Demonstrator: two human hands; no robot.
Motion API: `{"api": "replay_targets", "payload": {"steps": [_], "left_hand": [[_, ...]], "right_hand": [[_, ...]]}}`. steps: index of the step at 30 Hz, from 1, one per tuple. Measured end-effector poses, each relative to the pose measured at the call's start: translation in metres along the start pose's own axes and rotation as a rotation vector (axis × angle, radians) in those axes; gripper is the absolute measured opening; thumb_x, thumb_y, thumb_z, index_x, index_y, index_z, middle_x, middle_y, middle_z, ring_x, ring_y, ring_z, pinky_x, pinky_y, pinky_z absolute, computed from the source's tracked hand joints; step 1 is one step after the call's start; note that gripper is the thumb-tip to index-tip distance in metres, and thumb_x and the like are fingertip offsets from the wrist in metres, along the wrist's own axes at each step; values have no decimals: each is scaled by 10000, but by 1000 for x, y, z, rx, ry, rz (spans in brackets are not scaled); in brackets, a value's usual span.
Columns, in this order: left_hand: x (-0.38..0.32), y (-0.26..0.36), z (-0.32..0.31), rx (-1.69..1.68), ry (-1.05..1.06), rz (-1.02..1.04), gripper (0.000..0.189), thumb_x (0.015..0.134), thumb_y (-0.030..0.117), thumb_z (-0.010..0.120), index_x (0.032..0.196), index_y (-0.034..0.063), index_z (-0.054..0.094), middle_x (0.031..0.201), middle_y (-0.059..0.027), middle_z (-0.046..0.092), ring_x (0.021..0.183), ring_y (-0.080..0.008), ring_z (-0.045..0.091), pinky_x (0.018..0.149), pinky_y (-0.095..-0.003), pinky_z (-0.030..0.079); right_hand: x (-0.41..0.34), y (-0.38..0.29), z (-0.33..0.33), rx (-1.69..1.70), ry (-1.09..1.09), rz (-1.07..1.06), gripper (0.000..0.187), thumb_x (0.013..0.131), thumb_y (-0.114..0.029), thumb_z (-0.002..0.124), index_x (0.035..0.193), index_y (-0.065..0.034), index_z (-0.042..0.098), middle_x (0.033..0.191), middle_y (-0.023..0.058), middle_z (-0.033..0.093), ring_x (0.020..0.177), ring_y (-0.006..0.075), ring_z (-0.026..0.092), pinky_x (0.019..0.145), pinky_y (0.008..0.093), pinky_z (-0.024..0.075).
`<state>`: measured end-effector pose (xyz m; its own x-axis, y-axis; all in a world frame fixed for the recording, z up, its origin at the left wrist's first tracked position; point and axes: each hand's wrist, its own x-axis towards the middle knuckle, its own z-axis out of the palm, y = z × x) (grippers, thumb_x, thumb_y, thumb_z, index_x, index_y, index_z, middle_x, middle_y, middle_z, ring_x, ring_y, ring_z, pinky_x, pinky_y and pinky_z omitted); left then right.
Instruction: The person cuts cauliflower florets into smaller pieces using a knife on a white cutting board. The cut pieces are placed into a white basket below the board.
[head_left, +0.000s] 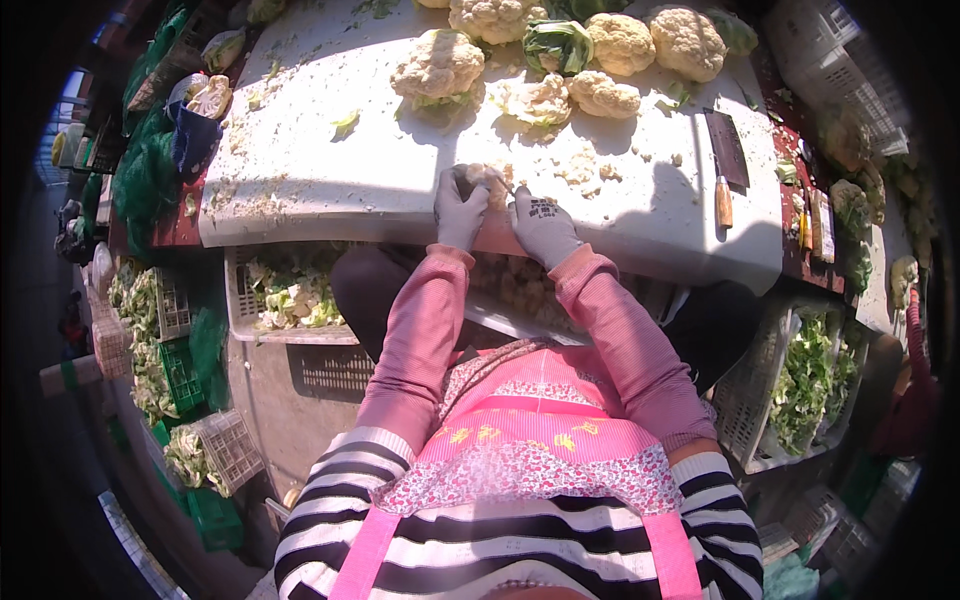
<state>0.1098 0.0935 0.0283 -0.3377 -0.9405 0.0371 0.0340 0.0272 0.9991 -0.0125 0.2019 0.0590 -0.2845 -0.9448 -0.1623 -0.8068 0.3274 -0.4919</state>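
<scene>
In a grey glove, my left hand (460, 206) grips a cauliflower piece (487, 180) low over the front part of the white tabletop (300, 172). My right hand (546, 225), gloved too, is closed around a small thin tool (511, 187), seemingly a knife, whose tip meets the piece; its handle is hidden in the fist. Loose cauliflower florets (581, 169) and crumbs lie just beyond the right hand. Farther back sit a trimmed cauliflower chunk (534, 101) and a whole cauliflower head (439, 67).
A cleaver (726, 157) with a wooden handle lies at the right. More cauliflowers (686, 43) line the back. Below the table edge stand a crate of trimmings (296, 300) and, at right, a crate of leaves (806, 390). Green netting (142, 180) hangs at left. Another person's sleeve (915, 337) shows far right.
</scene>
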Motion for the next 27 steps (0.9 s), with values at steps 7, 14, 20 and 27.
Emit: {"api": "replay_targets", "payload": {"steps": [7, 14, 20, 27], "left_hand": [[-6, 8, -4, 125, -11, -81, 402, 845, 61, 695, 1234, 44, 599, 948, -52, 656, 822, -132, 610, 775, -300, 518], [-18, 18, -14, 655, -141, 176, 536, 841, 163, 750, 1345, 44, 611, 1017, -109, 674, 902, -217, 642, 818, -352, 527], [-27, 16, -15, 587, -90, 193, 464, 826, 219, 769, 1241, 44, 657, 986, -131, 656, 843, -276, 638, 781, -388, 530], [-23, 13, -16, 532, -48, 53, 362, 858, 204, 775, 1141, 6, 669, 920, -105, 683, 837, -198, 650, 767, -350, 527]], "right_hand": [[30, -4, -20, 29, -247, 85, 435, 1012, -358, 456, 1260, -25, 586, 1021, 235, 737, 989, 381, 722, 894, 495, 538], [-2, 18, -25, 235, -95, 52, 456, 998, -420, 511, 1248, -47, 587, 1059, 239, 717, 1019, 402, 690, 884, 493, 518], [-1, 11, -24, -6, -64, 2, 422, 1021, -402, 473, 1226, -58, 609, 1136, 225, 704, 1053, 413, 679, 900, 505, 515], [28, 19, -73, 325, -259, 276, 368, 988, -331, 510, 1118, -24, 665, 1012, 219, 713, 933, 364, 694, 846, 470, 531]]}}
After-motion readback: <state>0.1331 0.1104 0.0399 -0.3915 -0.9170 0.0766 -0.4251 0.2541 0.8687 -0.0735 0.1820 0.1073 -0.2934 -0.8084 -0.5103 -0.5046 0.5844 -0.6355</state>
